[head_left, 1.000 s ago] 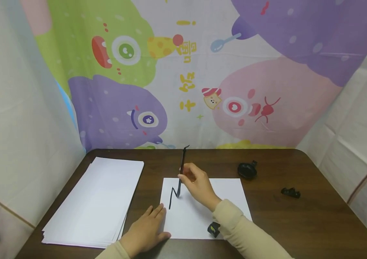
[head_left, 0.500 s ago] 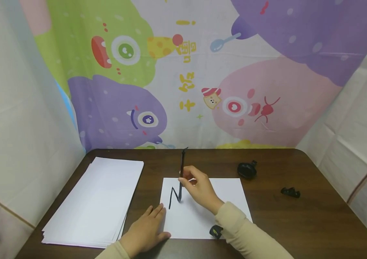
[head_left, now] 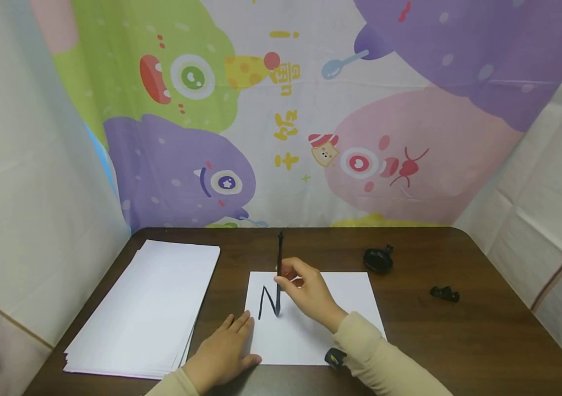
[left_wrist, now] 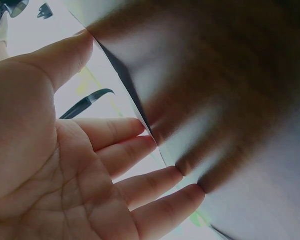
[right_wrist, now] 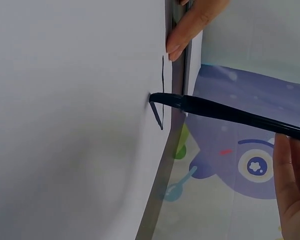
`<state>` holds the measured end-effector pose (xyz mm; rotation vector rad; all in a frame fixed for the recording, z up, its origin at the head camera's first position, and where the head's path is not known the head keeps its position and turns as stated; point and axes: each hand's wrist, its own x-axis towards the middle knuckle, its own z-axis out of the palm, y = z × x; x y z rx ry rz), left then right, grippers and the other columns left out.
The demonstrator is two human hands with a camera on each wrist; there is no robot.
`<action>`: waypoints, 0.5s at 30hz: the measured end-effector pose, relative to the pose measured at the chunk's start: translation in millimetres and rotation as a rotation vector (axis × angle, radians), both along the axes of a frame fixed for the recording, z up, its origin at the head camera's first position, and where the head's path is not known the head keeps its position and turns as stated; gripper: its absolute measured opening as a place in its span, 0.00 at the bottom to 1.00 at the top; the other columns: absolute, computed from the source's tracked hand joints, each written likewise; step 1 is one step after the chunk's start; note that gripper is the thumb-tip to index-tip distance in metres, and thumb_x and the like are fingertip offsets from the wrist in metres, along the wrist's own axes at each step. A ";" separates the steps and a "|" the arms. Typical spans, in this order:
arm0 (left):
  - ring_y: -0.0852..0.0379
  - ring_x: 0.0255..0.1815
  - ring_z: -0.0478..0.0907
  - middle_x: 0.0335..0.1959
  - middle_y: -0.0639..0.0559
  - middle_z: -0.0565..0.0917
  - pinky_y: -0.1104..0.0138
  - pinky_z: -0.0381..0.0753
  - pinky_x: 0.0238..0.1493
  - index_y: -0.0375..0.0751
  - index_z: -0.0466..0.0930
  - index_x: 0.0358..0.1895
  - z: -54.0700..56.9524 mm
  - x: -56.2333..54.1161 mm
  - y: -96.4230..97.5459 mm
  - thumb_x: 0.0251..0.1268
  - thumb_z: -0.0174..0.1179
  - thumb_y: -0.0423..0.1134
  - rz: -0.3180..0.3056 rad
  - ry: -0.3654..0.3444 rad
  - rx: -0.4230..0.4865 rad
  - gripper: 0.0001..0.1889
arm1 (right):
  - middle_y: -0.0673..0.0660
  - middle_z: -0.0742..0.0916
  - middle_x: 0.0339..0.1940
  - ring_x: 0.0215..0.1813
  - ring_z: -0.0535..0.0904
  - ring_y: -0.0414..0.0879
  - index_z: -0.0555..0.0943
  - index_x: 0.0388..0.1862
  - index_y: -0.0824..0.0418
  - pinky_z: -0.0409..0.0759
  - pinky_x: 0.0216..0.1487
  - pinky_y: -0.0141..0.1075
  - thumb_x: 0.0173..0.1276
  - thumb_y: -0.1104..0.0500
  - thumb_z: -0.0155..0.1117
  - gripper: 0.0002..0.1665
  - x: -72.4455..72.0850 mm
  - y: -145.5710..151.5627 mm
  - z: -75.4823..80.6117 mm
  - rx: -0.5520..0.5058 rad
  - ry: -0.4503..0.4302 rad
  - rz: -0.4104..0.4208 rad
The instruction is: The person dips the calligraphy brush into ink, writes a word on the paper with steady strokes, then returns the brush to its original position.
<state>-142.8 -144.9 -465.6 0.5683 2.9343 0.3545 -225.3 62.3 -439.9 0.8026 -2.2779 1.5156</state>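
In the head view, my right hand (head_left: 310, 294) pinches a black ink brush (head_left: 279, 256) by its handle and holds it nearly upright. The brush's wet bristles touch a white sheet of paper (head_left: 305, 341), bending there in the right wrist view, where the black brush (right_wrist: 225, 111) crosses the middle. A thin black zigzag line (head_left: 262, 300), shaped like an N, runs up to the tip. My left hand (head_left: 223, 352) lies flat at the sheet's left edge, fingers straight. From below, the left wrist view shows the left palm (left_wrist: 74, 170) with fingertips on the surface.
A stack of white paper (head_left: 147, 308) lies on the left of the dark wooden table (head_left: 439, 352). Toward the back right sits a black round dish (head_left: 378, 260), with a small black brush rest (head_left: 445, 294) farther right. A cartoon curtain (head_left: 285, 203) hangs behind.
My right hand has drawn the brush toward me and slightly right, lengthening the diagonal stroke into the N shape. My left hand has stayed in place.
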 end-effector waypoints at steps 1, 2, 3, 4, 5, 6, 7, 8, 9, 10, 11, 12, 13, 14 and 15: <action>0.29 0.69 0.66 0.71 0.36 0.69 0.43 0.67 0.69 0.30 0.70 0.67 0.2 0.2 0.0 0.57 0.66 0.57 -0.002 0.002 0.002 0.41 | 0.54 0.85 0.33 0.36 0.83 0.39 0.80 0.44 0.62 0.85 0.36 0.30 0.65 0.63 0.67 0.10 0.6 0.4 0.0 0.001 0.001 0.000; 0.30 0.69 0.66 0.71 0.36 0.69 0.43 0.67 0.70 0.30 0.70 0.67 0.4 0.4 0.1 0.57 0.66 0.57 -0.004 0.004 0.002 0.41 | 0.54 0.85 0.33 0.36 0.83 0.39 0.80 0.45 0.62 0.85 0.36 0.31 0.65 0.64 0.67 0.10 1.1 0.8 0.1 0.000 0.001 0.001; 0.30 0.69 0.66 0.71 0.36 0.69 0.44 0.67 0.70 0.30 0.70 0.66 0.6 0.5 0.0 0.57 0.66 0.57 -0.004 0.005 0.003 0.41 | 0.54 0.85 0.33 0.36 0.83 0.39 0.80 0.45 0.63 0.85 0.36 0.30 0.65 0.64 0.67 0.10 1.6 1.2 0.1 -0.001 -0.001 0.003; 0.30 0.69 0.66 0.71 0.36 0.69 0.44 0.67 0.70 0.30 0.70 0.66 0.6 0.5 0.0 0.56 0.67 0.57 -0.005 0.007 0.005 0.41 | 0.54 0.85 0.33 0.36 0.83 0.39 0.80 0.45 0.63 0.85 0.36 0.31 0.65 0.63 0.67 0.10 2.1 1.6 0.2 -0.001 -0.003 0.005; 0.30 0.69 0.66 0.71 0.36 0.69 0.44 0.67 0.70 0.30 0.70 0.66 0.8 0.6 0.0 0.56 0.67 0.57 -0.007 0.008 0.004 0.41 | 0.54 0.85 0.33 0.36 0.83 0.39 0.80 0.45 0.63 0.85 0.36 0.30 0.65 0.63 0.67 0.10 2.5 2.1 0.3 -0.003 -0.006 0.007; 0.30 0.69 0.66 0.71 0.36 0.69 0.44 0.67 0.70 0.30 0.70 0.66 0.9 0.8 0.1 0.57 0.67 0.57 -0.009 0.009 0.002 0.41 | 0.55 0.85 0.33 0.36 0.83 0.39 0.79 0.45 0.64 0.85 0.36 0.31 0.65 0.63 0.67 0.10 2.6 2.4 0.3 -0.007 -0.010 0.012; 0.30 0.69 0.66 0.71 0.36 0.69 0.44 0.67 0.70 0.30 0.70 0.66 1.0 0.9 0.0 0.57 0.66 0.57 -0.010 0.010 0.001 0.41 | 0.55 0.85 0.33 0.37 0.83 0.39 0.79 0.45 0.64 0.86 0.36 0.31 0.66 0.63 0.67 0.11 2.7 2.9 0.7 -0.012 -0.013 0.016; 0.30 0.69 0.66 0.71 0.36 0.69 0.44 0.67 0.70 0.30 0.70 0.66 1.0 1.0 0.0 0.57 0.66 0.57 -0.010 0.010 0.000 0.41 | 0.55 0.85 0.33 0.37 0.83 0.40 0.79 0.45 0.65 0.86 0.36 0.31 0.66 0.63 0.67 0.11 2.6 3.3 1.0 -0.019 -0.018 0.021; 0.30 0.69 0.66 0.71 0.36 0.70 0.44 0.67 0.70 0.30 0.70 0.66 0.9 0.9 -0.1 0.57 0.66 0.57 -0.010 0.009 0.002 0.41 | 0.56 0.85 0.33 0.37 0.83 0.40 0.79 0.45 0.65 0.86 0.36 0.31 0.66 0.63 0.67 0.11 2.1 3.6 1.0 -0.027 -0.019 0.026; 0.30 0.69 0.66 0.71 0.36 0.70 0.44 0.67 0.70 0.30 0.70 0.66 1.0 1.0 -0.1 0.57 0.66 0.57 -0.011 0.010 0.001 0.41 | 0.56 0.85 0.33 0.36 0.83 0.40 0.79 0.45 0.65 0.86 0.36 0.31 0.66 0.63 0.67 0.11 1.7 4.0 1.6 -0.036 -0.020 0.029; 0.30 0.69 0.66 0.71 0.36 0.70 0.44 0.67 0.70 0.30 0.70 0.66 1.0 1.0 0.0 0.57 0.66 0.57 -0.011 0.009 0.001 0.41 | 0.57 0.85 0.33 0.36 0.83 0.41 0.79 0.45 0.65 0.87 0.36 0.31 0.66 0.63 0.67 0.10 1.1 4.4 2.2 -0.050 -0.023 0.036; 0.30 0.69 0.66 0.71 0.36 0.69 0.44 0.67 0.70 0.30 0.70 0.66 0.8 0.9 -0.1 0.57 0.66 0.57 -0.010 0.007 0.002 0.41 | 0.58 0.85 0.33 0.36 0.83 0.41 0.79 0.44 0.65 0.87 0.36 0.31 0.66 0.64 0.66 0.10 0.6 4.7 3.1 -0.064 -0.024 0.042; 0.30 0.69 0.66 0.71 0.36 0.69 0.44 0.67 0.70 0.30 0.70 0.66 0.6 0.8 -0.1 0.57 0.66 0.57 -0.009 0.006 0.003 0.41 | 0.58 0.84 0.33 0.36 0.84 0.42 0.78 0.44 0.65 0.87 0.36 0.31 0.66 0.64 0.66 0.10 0.1 5.1 4.1 -0.077 -0.024 0.048; 0.30 0.69 0.66 0.71 0.36 0.69 0.44 0.67 0.70 0.30 0.70 0.66 0.2 0.6 -0.2 0.57 0.66 0.57 -0.008 0.004 0.004 0.41 | 0.59 0.84 0.34 0.36 0.84 0.43 0.78 0.44 0.65 0.87 0.36 0.31 0.66 0.64 0.66 0.10 -0.4 5.5 5.1 -0.089 -0.024 0.054; 0.30 0.70 0.66 0.71 0.36 0.69 0.44 0.67 0.70 0.30 0.70 0.67 -0.2 0.4 -0.2 0.57 0.66 0.57 -0.007 0.003 0.002 0.41 | 0.60 0.84 0.34 0.36 0.84 0.43 0.78 0.44 0.65 0.87 0.36 0.31 0.66 0.64 0.66 0.10 -1.0 5.7 5.8 -0.098 -0.022 0.059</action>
